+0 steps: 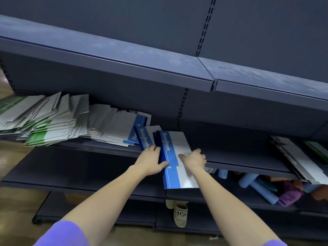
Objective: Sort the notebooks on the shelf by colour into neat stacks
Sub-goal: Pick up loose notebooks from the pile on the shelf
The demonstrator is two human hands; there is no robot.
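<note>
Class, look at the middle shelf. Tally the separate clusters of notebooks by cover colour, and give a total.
Green clusters: 2 (far left heap; far right edge)
Blue cluster: 1
Black cluster: 1
Total: 4

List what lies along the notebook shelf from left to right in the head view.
Green notebooks → grey-backed heap → blue notebooks → left hand → blue stack being squared → right hand → black notebooks.

Blue-and-white notebooks (174,153) lie flat at mid-shelf (239,160), overhanging its front edge, with a messy green-and-white pile (44,121) to their left.
</note>
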